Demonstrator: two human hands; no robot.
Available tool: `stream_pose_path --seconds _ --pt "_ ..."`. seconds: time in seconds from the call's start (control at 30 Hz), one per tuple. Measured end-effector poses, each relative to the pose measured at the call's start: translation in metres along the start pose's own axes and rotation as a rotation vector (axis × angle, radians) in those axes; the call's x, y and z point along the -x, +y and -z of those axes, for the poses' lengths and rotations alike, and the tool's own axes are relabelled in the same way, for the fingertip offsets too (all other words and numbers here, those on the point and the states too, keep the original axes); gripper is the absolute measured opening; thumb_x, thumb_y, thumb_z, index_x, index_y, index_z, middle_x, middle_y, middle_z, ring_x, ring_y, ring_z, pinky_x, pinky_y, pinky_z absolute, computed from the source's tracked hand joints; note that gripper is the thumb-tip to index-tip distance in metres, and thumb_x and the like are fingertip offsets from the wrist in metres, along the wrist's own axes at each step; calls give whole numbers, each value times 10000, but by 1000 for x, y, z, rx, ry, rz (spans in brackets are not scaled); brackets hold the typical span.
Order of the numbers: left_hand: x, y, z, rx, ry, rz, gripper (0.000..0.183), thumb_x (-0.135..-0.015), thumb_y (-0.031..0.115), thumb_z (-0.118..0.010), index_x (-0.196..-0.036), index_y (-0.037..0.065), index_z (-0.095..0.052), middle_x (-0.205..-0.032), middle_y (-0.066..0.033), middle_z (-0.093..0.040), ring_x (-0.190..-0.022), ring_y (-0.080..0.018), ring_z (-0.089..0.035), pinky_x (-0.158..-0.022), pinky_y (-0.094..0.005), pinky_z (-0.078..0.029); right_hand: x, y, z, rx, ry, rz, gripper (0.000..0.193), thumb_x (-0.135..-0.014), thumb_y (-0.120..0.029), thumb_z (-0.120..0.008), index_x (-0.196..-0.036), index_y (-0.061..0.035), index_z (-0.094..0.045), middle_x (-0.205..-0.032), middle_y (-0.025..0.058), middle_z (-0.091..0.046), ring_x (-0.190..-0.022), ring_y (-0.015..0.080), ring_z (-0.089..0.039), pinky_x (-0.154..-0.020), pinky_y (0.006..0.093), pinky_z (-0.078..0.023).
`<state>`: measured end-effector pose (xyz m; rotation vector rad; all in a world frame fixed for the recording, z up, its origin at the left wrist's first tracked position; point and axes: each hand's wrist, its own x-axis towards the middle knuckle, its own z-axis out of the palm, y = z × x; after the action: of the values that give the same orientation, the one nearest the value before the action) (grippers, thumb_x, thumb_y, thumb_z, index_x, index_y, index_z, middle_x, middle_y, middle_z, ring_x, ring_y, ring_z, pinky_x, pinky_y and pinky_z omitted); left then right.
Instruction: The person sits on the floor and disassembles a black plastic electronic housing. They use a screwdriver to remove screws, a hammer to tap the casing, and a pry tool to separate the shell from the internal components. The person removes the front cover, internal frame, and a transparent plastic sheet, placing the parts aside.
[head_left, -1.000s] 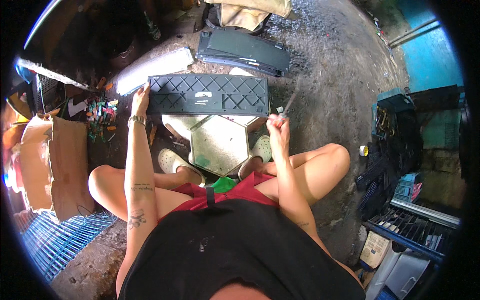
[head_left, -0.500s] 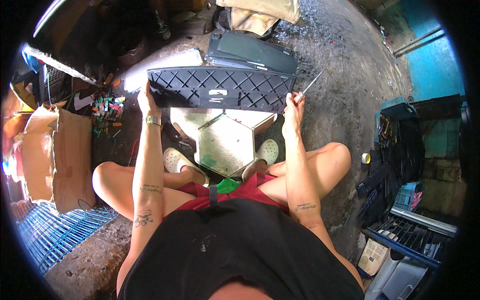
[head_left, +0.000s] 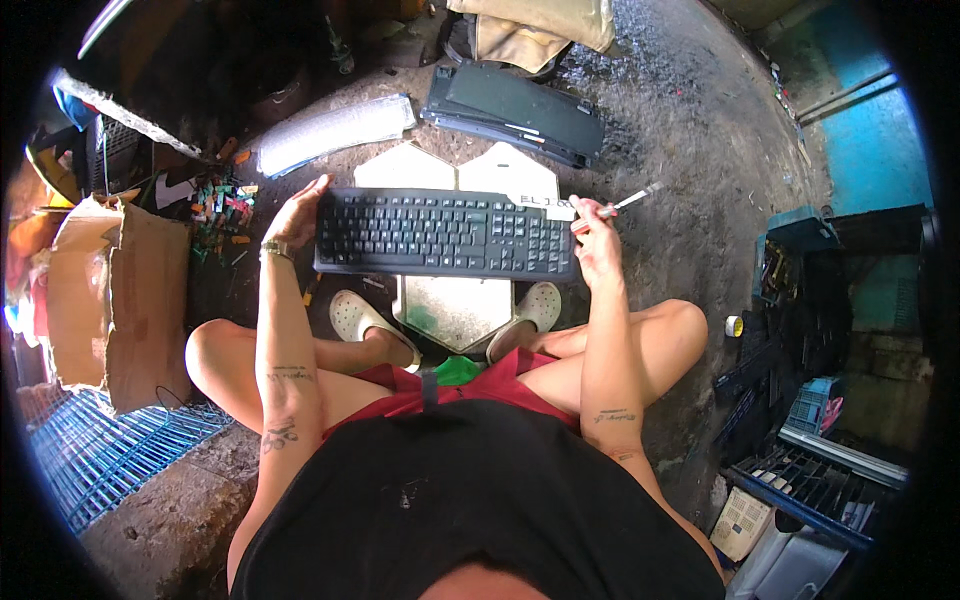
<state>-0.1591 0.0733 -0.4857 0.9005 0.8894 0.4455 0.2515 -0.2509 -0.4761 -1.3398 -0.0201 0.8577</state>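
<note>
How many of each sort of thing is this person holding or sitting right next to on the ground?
Keyboards: 2, one black keyboard held between the left hand and right hand, one dark keyboard lying on the ground
Thin tools: 1, a screwdriver in the right hand
Pale hexagonal tiles: 3
Cardboard boxes: 1
Total: 7

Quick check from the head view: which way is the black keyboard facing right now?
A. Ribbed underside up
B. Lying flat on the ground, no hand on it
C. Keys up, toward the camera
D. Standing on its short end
C: the rows of keys on the black keyboard face the camera, with the left hand at its left end and the right hand, which holds a thin tool, at its right end.
</note>
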Motion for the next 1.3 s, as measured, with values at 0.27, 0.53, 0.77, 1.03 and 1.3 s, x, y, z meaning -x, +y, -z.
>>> stream_pose_path --seconds 0.27,0.53,0.77,1.03,1.3 --pt "-7 -14 -12 -446 243 -25 715 -916 492 -754 -1424 25 -570 -1364 -187 -629 -1246 -287 -578 -1008 -434 -493 3 33 1 118 39 251 247 -1021 -124 -641 -1258 -53 -639 -1106 -6 -676 -968 75 -601 -846 227 -460" --pt "12 86 67 -792 494 43 680 -949 631 -635 -1376 104 -586 -1259 -115 -666 -1053 -232 -661 -640 -358 -551 14 26 1 1025 90 618 299 -991 -306 -701 -1125 -41 -668 -981 100 -664 -862 219 -650 -798 382 -511" --pt "39 12 -38 -452 464 141 968 -866 729 -674 -1444 -28 -505 -1407 -232 -597 -1265 -329 -594 -1062 -444 -493 13 21 -16 1028 226 372 387 -1011 -403 -640 -1096 -29 -585 -961 139 -672 -903 344 -662 -816 445 -507" --pt "69 65 1 -120 277 -246 454 -1016 582 -579 -1023 139 -679 -1132 -70 -758 -1070 -171 -704 -815 -303 -547 22 -25 -16 -50 133 214 485 -1070 -453 -537 -1375 -102 -401 -1313 236 -673 -1255 331 -626 -1119 489 -424" --pt "12 -13 129 -890 996 -244 446 -980 436 -596 -1011 3 -702 -965 -253 -733 -956 -409 -729 -843 -460 -567 23 21 -53 817 245 756 347 -1024 -316 -681 -1098 19 -631 -954 127 -684 -852 173 -627 -767 371 -518"
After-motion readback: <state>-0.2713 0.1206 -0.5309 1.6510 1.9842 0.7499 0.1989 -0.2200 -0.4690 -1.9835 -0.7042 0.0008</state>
